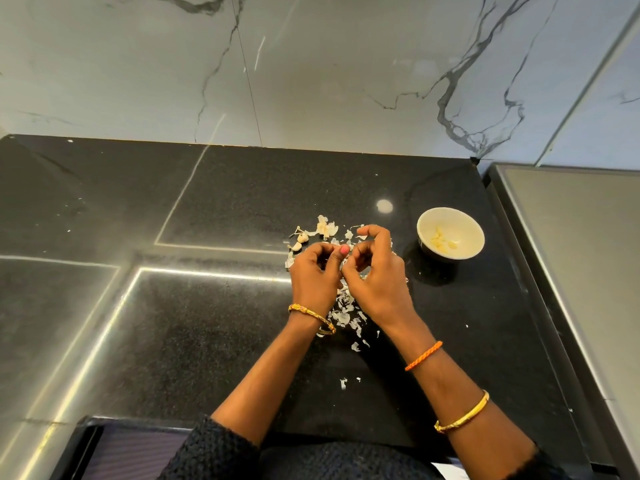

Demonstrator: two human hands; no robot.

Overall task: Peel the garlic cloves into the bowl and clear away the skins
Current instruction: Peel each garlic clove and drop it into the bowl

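My left hand (315,275) and my right hand (375,271) meet over the black counter, fingers curled together around a small garlic clove that is mostly hidden between them. A white bowl (465,225) stands to the right and holds several peeled cloves (441,240). Unpeeled cloves and a garlic remnant (325,226) lie just beyond my hands. Papery skins (344,315) are scattered under and below my wrists.
The black stone counter (207,323) stretches to the left. A marble wall (311,71) rises behind it. A grey raised surface (571,254) borders the counter on the right, close to the bowl. A few skin flakes (343,382) lie nearer the front edge.
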